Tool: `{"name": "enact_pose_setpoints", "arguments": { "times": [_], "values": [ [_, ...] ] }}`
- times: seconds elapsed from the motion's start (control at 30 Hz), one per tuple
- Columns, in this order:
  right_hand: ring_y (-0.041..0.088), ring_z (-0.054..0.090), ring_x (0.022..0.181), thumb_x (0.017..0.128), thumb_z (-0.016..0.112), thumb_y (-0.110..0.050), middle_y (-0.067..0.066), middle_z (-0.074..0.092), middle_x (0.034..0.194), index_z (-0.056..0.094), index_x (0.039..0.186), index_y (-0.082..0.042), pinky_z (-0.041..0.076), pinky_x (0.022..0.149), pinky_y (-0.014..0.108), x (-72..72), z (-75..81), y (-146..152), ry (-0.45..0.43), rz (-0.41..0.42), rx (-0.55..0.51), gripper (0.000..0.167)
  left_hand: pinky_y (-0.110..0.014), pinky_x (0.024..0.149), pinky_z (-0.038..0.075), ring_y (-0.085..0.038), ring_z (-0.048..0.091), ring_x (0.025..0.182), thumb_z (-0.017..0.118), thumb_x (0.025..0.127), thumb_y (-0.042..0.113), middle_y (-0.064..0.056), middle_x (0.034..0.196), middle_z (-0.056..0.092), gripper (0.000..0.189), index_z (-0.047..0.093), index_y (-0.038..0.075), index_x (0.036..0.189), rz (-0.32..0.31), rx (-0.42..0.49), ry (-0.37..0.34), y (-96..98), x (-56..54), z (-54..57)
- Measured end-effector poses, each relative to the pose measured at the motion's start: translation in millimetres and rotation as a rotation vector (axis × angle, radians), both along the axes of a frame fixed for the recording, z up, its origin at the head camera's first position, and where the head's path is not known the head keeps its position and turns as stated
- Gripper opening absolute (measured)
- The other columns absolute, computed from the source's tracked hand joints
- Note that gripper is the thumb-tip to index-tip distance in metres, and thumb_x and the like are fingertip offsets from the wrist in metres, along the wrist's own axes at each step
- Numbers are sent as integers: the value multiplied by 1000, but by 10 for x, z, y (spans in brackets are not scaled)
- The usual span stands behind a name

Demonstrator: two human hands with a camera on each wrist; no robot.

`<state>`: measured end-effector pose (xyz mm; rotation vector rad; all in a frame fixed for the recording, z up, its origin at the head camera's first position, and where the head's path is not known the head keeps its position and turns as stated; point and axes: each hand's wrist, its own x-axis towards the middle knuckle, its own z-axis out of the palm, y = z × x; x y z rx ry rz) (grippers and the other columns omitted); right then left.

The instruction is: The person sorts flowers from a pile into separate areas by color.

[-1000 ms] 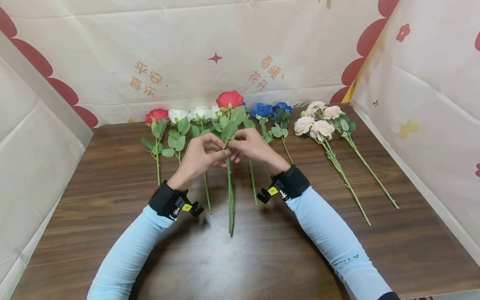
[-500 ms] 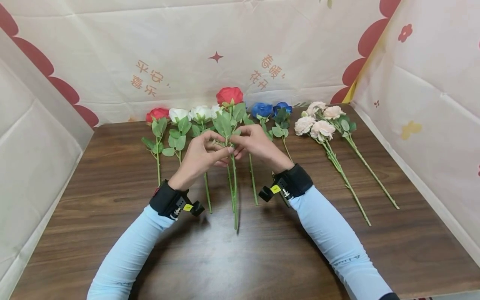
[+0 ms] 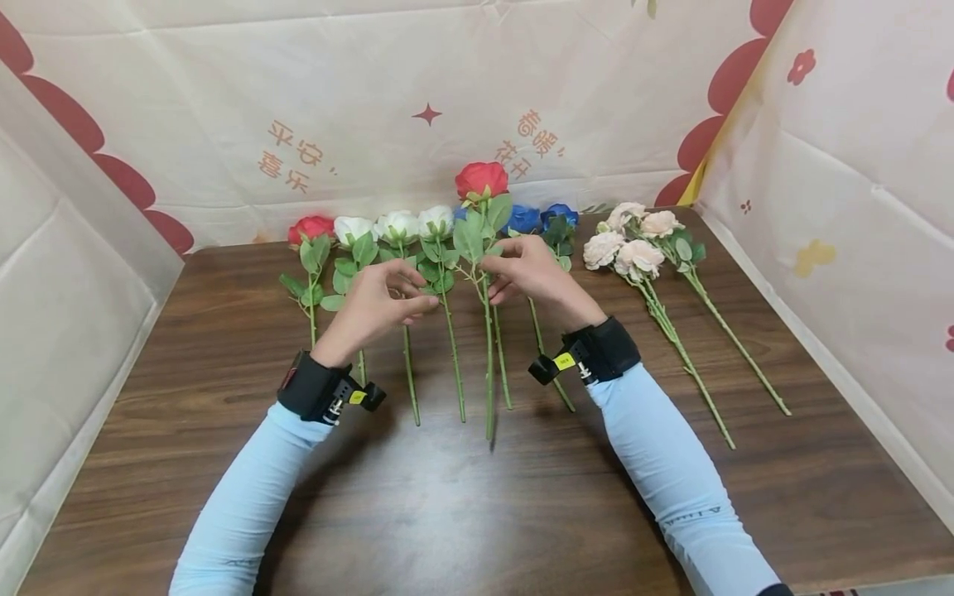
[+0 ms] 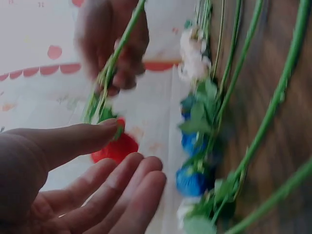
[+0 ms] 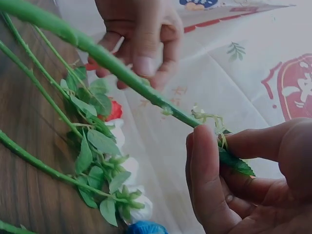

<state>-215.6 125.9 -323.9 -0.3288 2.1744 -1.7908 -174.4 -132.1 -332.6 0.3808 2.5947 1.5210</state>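
My right hand [image 3: 538, 271] pinches the stem of a red rose [image 3: 481, 180] between thumb and fingers, just below its leaves. The rose stands bloom up, raised above the row of flowers. Its green stem [image 5: 117, 68] crosses the right wrist view, with thin bare twigs beside the fingertips. To the left, my left hand [image 3: 376, 306] hovers over the white roses' stems with fingers and thumb apart, holding nothing. In the left wrist view its fingers are spread, with the red bloom [image 4: 119, 146] beyond them.
Along the back of the wooden table [image 3: 447, 513] lie another red rose [image 3: 311, 228], several white roses [image 3: 397, 224] and blue roses [image 3: 559, 217], stems towards me. Pale pink flowers [image 3: 639, 258] lie at the right. A printed cloth [image 3: 417, 66] hangs behind.
The red rose has moved right and slightly up in my right hand. My left hand has released its stem and drawn off to the left, uncovering a white rose and its stem.
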Motion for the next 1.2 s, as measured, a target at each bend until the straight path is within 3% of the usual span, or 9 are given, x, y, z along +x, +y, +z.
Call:
{"name": "enact_pose_setpoints", "arguments": {
  "times": [0.1, 0.3, 0.47, 0.63, 0.77, 0.93, 1.03, 1.13, 1.2],
  "values": [
    [16, 70, 61, 102, 60, -12, 11, 70, 84, 68, 102, 3, 64, 66, 34, -8, 2, 28, -5, -3, 13, 17, -35, 69, 64, -23, 77, 75, 80, 92, 26, -16, 105, 78, 35, 67, 5, 117, 42, -117, 26, -145, -63, 33],
    [14, 70, 59, 104, 58, -9, 10, 69, 74, 64, 103, 6, 64, 67, 34, -27, -41, -47, -27, 84, 25, 16, -29, 63, 62, -17, 76, 71, 78, 94, 31, -21, 107, 77, 37, 69, 4, 117, 186, -234, 27, -580, -162, 157],
    [15, 70, 60, 104, 58, -7, 12, 67, 79, 62, 104, 11, 65, 75, 43, -2, -148, -304, -69, 146, 50, 18, -27, 65, 59, -10, 75, 67, 73, 96, 42, -25, 112, 76, 48, 68, 2, 122, 333, -326, 48, -1019, -134, 315],
    [16, 70, 62, 103, 60, -9, 13, 69, 86, 66, 108, 7, 60, 87, 54, 55, -257, -738, -117, 199, 95, 18, -33, 73, 43, 1, 66, 57, 64, 97, 57, -17, 102, 80, 60, 71, 5, 125, 532, -457, 84, -1405, -50, 438],
    [16, 69, 61, 103, 62, -8, 14, 70, 88, 66, 116, 7, 60, 89, 52, 62, -266, -1251, -145, 288, 109, 21, -17, 66, 50, 13, 59, 51, 63, 98, 55, -13, 93, 81, 63, 68, 0, 129, 625, -387, 79, -1664, 55, 521],
    [15, 66, 59, 102, 61, -6, 12, 69, 88, 66, 114, 11, 62, 86, 44, -6, -158, -1986, -171, 383, 136, 21, -9, 57, 52, 13, 61, 52, 66, 96, 51, 30, 61, 61, 53, 64, 5, 124, 733, -192, 65, -1886, 236, 651],
    [16, 65, 55, 100, 62, -2, 9, 64, 81, 68, 97, 9, 64, 78, 36, -94, -114, -2388, -217, 399, 119, 13, -10, 56, 53, 10, 64, 52, 68, 96, 47, 34, 58, 59, 38, 64, 13, 112, 783, -97, 85, -1943, 337, 729],
    [16, 61, 51, 99, 61, 1, 2, 49, 68, 53, 70, -3, 64, 68, 29, -163, -129, -2698, -251, 374, 90, 31, -11, 55, 54, 8, 66, 53, 70, 95, 44, 31, 60, 63, 30, 64, 17, 106, 805, -45, 105, -1964, 395, 784],
    [17, 58, 50, 99, 60, 3, 0, 41, 67, 40, 63, -10, 63, 64, 28, -178, -167, -2863, -261, 343, 69, 43, -11, 56, 54, 7, 67, 54, 70, 95, 42, 30, 61, 65, 28, 65, 17, 105, 813, -19, 108, -1979, 423, 804]
  ]
}}
